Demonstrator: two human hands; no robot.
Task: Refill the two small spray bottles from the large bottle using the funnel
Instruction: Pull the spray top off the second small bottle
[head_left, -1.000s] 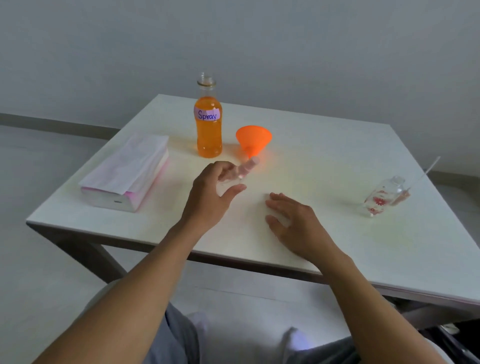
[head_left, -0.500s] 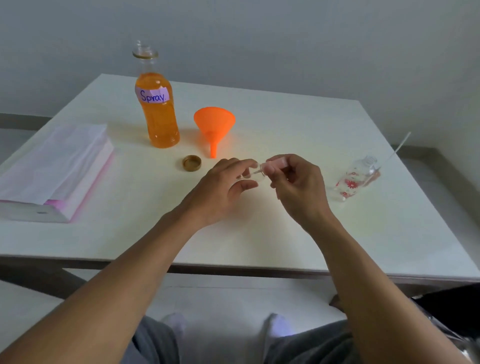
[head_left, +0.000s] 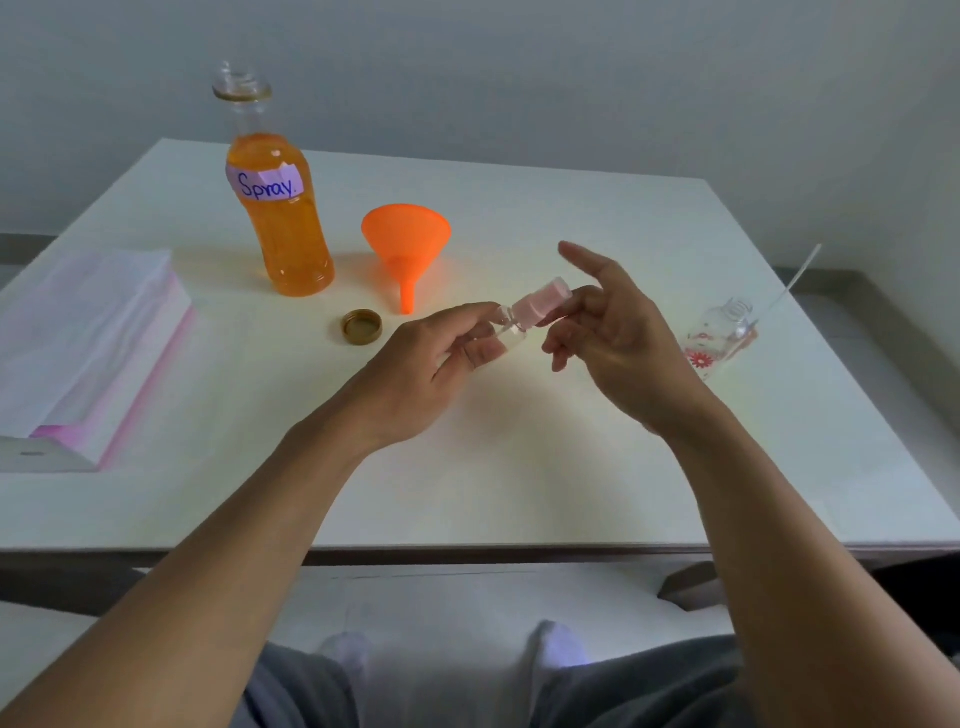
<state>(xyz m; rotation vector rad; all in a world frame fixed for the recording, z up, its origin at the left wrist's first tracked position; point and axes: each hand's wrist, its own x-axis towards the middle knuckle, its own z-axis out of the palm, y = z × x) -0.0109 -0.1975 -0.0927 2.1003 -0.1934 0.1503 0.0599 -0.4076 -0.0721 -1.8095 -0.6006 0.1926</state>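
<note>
Small clear spray bottle with pink cap (head_left: 524, 312) held tilted above the white bench (head_left: 519, 467), cap end pointing up-right. Left hand (head_left: 431, 369) pinches its clear body; right hand (head_left: 613, 332) touches the pink cap with thumb and a finger, other fingers spread. Orange plastic funnel (head_left: 406, 244) rests on the bench behind, spout toward the camera. Gold screw cap (head_left: 361, 327) lies beside it. Large uncapped bottle of orange liquid labelled "Spray" (head_left: 275, 208) stands upright left of the funnel. Second small clear bottle with red flower print (head_left: 719, 338) at right, uncapped. White-pink paper stack (head_left: 88, 343) far left.
</note>
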